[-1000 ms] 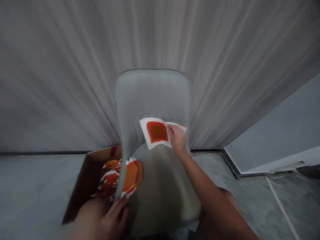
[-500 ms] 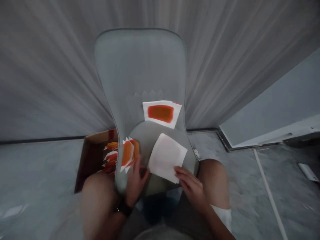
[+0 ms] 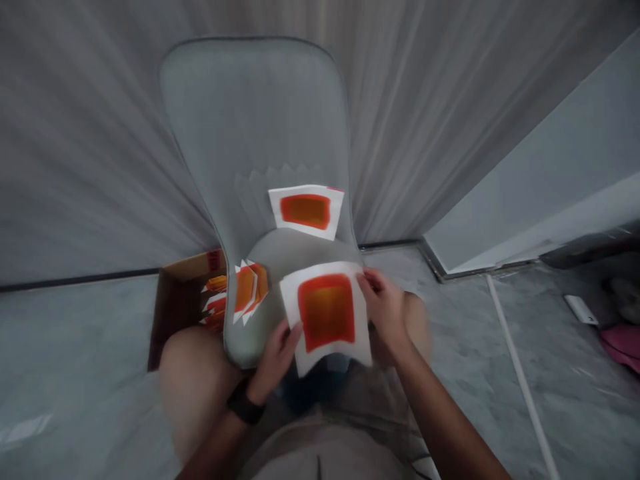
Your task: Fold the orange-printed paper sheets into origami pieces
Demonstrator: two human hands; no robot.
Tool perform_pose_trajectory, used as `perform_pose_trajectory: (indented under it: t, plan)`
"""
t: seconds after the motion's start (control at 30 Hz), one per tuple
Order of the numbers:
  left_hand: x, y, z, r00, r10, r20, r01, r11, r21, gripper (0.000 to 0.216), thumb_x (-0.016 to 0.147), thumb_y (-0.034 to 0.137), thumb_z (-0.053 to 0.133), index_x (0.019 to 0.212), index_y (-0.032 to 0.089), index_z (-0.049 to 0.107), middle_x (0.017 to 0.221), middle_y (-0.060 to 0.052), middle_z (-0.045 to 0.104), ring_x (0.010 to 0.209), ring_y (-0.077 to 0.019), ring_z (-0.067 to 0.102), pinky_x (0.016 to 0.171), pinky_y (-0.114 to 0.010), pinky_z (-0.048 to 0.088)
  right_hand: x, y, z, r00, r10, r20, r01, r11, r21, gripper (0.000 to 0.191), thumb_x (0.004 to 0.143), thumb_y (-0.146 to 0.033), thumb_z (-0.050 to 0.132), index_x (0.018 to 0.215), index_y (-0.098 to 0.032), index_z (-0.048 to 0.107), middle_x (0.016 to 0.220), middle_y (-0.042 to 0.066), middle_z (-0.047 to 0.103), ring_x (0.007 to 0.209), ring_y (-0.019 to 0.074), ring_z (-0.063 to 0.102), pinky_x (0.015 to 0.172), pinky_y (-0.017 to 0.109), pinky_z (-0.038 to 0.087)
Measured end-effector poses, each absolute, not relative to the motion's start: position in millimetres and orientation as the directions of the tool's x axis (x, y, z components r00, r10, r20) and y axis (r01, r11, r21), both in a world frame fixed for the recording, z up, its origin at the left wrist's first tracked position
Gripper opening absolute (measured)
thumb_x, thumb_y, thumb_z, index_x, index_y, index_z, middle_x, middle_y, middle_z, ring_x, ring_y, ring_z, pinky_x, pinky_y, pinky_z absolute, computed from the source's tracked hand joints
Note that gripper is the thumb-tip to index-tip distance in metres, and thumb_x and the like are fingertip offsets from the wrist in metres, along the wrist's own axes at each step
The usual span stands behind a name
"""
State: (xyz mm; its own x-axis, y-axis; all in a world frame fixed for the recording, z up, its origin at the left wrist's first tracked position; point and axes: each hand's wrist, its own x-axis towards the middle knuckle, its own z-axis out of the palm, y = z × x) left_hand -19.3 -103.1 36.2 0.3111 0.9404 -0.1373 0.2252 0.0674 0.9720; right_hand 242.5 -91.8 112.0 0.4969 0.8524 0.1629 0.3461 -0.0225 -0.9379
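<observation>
Both my hands hold a white sheet with an orange-red square above the front of a grey chair seat. My left hand pinches its lower left edge, fingers closed on it. My right hand grips its right edge. A second such sheet leans against the chair back. A fanned stack of the same sheets rests on the seat's left edge.
A brown cardboard box with more orange sheets stands on the floor left of the chair. A grey curtain hangs behind. My knees flank the seat. A white rod and a small white object lie on the floor at right.
The right hand left one sheet leaning on the chair back and came down. The sheet held by both hands, white side up half a second ago, now shows its orange face.
</observation>
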Motion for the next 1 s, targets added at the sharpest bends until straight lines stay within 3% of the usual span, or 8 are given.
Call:
perform_pose_trajectory:
  t: [0.1, 0.17, 0.33, 0.47, 0.63, 0.77, 0.9, 1.0]
  plan:
    - [-9.0, -87.9, 34.2, 0.15, 0.967, -0.203, 0.228, 0.166, 0.959, 0.056, 0.093, 0.068, 0.06, 0.095, 0.014, 0.075, 0.086, -0.006, 0.074, 0.079, -0.0199, 0.064, 0.069, -0.029, 0.053, 250.2, -59.0, 84.2, 0.466, 0.879, 0.1, 0.293, -0.046, -0.955, 0.039, 0.092, -0.05, 0.064, 0.103, -0.017, 0.082, 0.098, 0.01, 0.082, 0.088, 0.0261, 0.075, 0.082, 0.039, 0.06]
    - [-8.5, -77.2, 33.5, 0.124, 0.969, -0.211, 0.217, 0.181, 0.959, 0.057, 0.086, 0.071, 0.067, 0.085, 0.014, 0.074, 0.077, -0.004, 0.07, 0.071, -0.0173, 0.06, 0.064, -0.027, 0.048, 254.1, -47.5, 71.9, 0.479, 0.872, 0.097, 0.283, -0.049, -0.958, 0.041, 0.088, -0.051, 0.067, 0.101, -0.017, 0.083, 0.101, 0.011, 0.083, 0.091, 0.0276, 0.075, 0.085, 0.041, 0.059]
    - [-10.9, -60.3, 30.1, 0.071, 0.971, -0.227, 0.192, 0.21, 0.959, 0.057, 0.078, 0.071, 0.076, 0.083, 0.014, 0.074, 0.071, -0.003, 0.068, 0.065, -0.0162, 0.057, 0.056, -0.026, 0.044, 258.8, -33.9, 65.3, 0.464, 0.882, 0.076, 0.269, -0.058, -0.961, 0.041, 0.085, -0.053, 0.07, 0.101, -0.019, 0.085, 0.102, 0.01, 0.083, 0.092, 0.0284, 0.076, 0.089, 0.043, 0.058]
    - [-7.4, -42.0, 36.5, 0.05, 0.974, -0.22, 0.211, 0.205, 0.956, 0.054, 0.08, 0.069, 0.076, 0.078, 0.015, 0.07, 0.069, -0.002, 0.065, 0.061, -0.0136, 0.052, 0.054, -0.025, 0.04, 263.6, -23.8, 63.1, 0.51, 0.843, 0.17, 0.323, -0.004, -0.946, 0.041, 0.088, -0.054, 0.066, 0.101, -0.02, 0.084, 0.106, 0.01, 0.083, 0.098, 0.0279, 0.075, 0.097, 0.045, 0.057]
    - [-11.0, 3.7, 64.7, -0.018, 1.0, 0.016, 0.324, -0.009, 0.946, 0.053, 0.085, 0.064, 0.073, 0.064, 0.017, 0.058, 0.06, 0.004, 0.045, 0.058, -0.0098, 0.037, 0.053, -0.024, 0.029, 273.0, -26.6, 41.6, 0.739, 0.652, 0.168, 0.203, 0.021, -0.979, 0.051, 0.083, -0.063, 0.069, 0.1, -0.016, 0.08, 0.102, 0.013, 0.081, 0.094, 0.0274, 0.074, 0.092, 0.045, 0.059]
    - [-18.7, 59.8, 87.6, -0.143, 0.976, 0.163, 0.332, -0.108, 0.937, 0.047, 0.086, 0.059, 0.073, 0.069, 0.017, 0.061, 0.066, 0.003, 0.051, 0.064, -0.0102, 0.042, 0.058, -0.023, 0.035, 278.2, -39.6, 23.2, 0.856, 0.515, 0.05, 0.077, -0.03, -0.997, 0.054, 0.08, -0.064, 0.073, 0.103, -0.014, 0.078, 0.098, 0.013, 0.08, 0.089, 0.0258, 0.073, 0.086, 0.042, 0.059]
    - [-20.4, 131.2, 95.4, -0.308, 0.889, 0.34, 0.269, -0.262, 0.927, 0.046, 0.09, 0.059, 0.069, 0.077, 0.016, 0.062, 0.071, 0.003, 0.053, 0.066, -0.0097, 0.043, 0.061, -0.022, 0.038, 276.0, -42.6, 17.0, 0.78, 0.625, 0.031, 0.092, -0.066, -0.994, 0.052, 0.085, -0.062, 0.07, 0.104, -0.015, 0.077, 0.097, 0.012, 0.079, 0.087, 0.0249, 0.073, 0.083, 0.04, 0.059]
    - [-18.4, 174.2, 83.3, -0.313, 0.88, 0.359, 0.291, -0.271, 0.918, 0.047, 0.092, 0.06, 0.066, 0.08, 0.014, 0.063, 0.072, 0.003, 0.055, 0.067, -0.0091, 0.046, 0.064, -0.021, 0.042, 270.4, -38.8, 16.0, 0.697, 0.713, 0.077, 0.184, -0.074, -0.98, 0.046, 0.089, -0.058, 0.066, 0.103, -0.016, 0.078, 0.099, 0.011, 0.08, 0.088, 0.0243, 0.073, 0.085, 0.039, 0.059]
